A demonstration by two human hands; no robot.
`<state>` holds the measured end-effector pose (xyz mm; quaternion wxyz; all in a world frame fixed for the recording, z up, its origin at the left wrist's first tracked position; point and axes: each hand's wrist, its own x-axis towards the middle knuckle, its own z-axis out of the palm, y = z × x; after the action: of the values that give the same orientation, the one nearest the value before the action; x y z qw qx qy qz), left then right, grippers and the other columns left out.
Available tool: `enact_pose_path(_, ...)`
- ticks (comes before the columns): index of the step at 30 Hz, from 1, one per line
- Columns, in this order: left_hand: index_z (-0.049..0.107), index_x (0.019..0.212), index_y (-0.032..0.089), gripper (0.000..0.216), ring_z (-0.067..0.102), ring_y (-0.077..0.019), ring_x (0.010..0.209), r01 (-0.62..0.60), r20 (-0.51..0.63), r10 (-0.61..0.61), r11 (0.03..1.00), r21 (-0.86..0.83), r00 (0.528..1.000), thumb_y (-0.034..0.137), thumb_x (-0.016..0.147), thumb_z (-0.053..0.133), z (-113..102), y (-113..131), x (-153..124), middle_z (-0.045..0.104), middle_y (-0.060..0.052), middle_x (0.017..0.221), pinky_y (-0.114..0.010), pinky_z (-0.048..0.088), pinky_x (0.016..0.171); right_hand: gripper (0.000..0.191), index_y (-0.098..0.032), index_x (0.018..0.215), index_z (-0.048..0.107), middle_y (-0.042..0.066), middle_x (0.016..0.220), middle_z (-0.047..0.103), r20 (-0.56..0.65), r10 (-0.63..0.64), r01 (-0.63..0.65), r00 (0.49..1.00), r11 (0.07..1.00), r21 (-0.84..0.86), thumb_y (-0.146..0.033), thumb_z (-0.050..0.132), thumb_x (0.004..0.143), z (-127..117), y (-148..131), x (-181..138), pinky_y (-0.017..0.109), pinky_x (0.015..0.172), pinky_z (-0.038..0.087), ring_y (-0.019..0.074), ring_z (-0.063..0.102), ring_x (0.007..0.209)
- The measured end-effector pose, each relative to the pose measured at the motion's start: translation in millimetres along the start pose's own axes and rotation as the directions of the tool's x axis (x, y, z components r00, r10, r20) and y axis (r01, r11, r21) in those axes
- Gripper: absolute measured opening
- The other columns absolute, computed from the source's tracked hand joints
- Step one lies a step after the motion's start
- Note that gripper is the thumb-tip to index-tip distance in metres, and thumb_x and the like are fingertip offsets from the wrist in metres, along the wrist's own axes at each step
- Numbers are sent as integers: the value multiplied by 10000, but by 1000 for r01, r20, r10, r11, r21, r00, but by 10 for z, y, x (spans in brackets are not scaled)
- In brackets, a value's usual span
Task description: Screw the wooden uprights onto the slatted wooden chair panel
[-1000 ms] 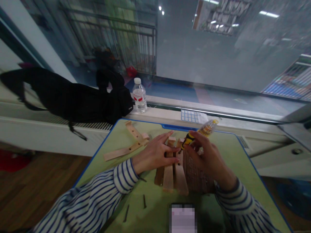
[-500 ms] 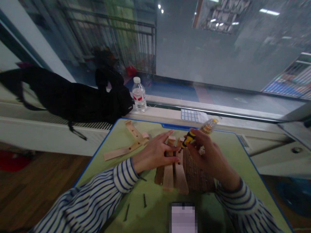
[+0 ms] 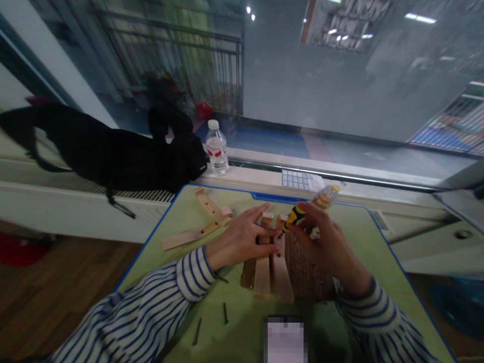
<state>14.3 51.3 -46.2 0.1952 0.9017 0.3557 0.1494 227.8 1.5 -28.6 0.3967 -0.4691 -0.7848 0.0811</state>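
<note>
My right hand [image 3: 328, 244] grips a yellow-and-black screwdriver [image 3: 295, 217] with a clear handle end, tilted with its tip toward the left. The tip is hidden near my left fingers. My left hand [image 3: 245, 236] lies with fingers spread across two pale wooden pieces, a left piece [image 3: 261, 283] and a right piece [image 3: 282, 282] with holes. These rest against a brown ridged wooden block [image 3: 308, 269], partly under my right hand. Two screws, a long screw [image 3: 197, 331] and a shorter screw [image 3: 225, 313], lie on the green table [image 3: 166, 282].
Joined pale wooden strips [image 3: 187, 237] lie at the table's far left. A phone-like object [image 3: 285, 343], pixelated, is at the near edge. Beyond stand a water bottle [image 3: 217, 154] and a black bag [image 3: 113, 156] on the sill, with a blue-gridded card [image 3: 295, 179] and window glass behind.
Almost nothing differs. The screwdriver and my right fingers have shifted or turned very slightly; my left hand stays in place on the wooden pieces.
</note>
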Motion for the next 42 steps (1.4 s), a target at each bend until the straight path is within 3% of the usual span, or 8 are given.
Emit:
enact_pose_path(10, 666, 1129, 352, 426, 319, -293, 1363, -9, -30, 9, 1000, 4, 1000, 582, 774, 610, 42, -24, -2, 214, -19, 1547, -422, 260, 1118, 535, -246, 1346, 293, 25, 813, 661, 96, -15, 17, 995, 1000, -21, -191, 536, 872, -102, -60, 15, 257, 554, 486, 142, 615, 630)
enact_pose_path(33, 655, 1140, 365, 421, 315, -285, 1365, 2, -26, -2, 1000, -11, 1000, 569, 775, 618, 37, -17, -7, 192, 0, 1554, -422, 251, 1117, 470, -246, 1276, 376, 4, 749, 649, 19, -23, 23, 1000, 999, -24, -245, 598, 861, -32, 34, 7, 282, 543, 502, 141, 610, 568)
enact_pose_path(42, 662, 1135, 355, 434, 318, -290, 1363, 10, -13, -10, 1000, -1, 1000, 585, 771, 612, 22, -7, -4, 213, -29, 1547, -412, 249, 1116, 498, -226, 1296, 319, 12, 766, 645, 83, -75, 76, 994, 997, -16, -211, 569, 864, -80, -31, 13, 271, 544, 486, 144, 619, 595)
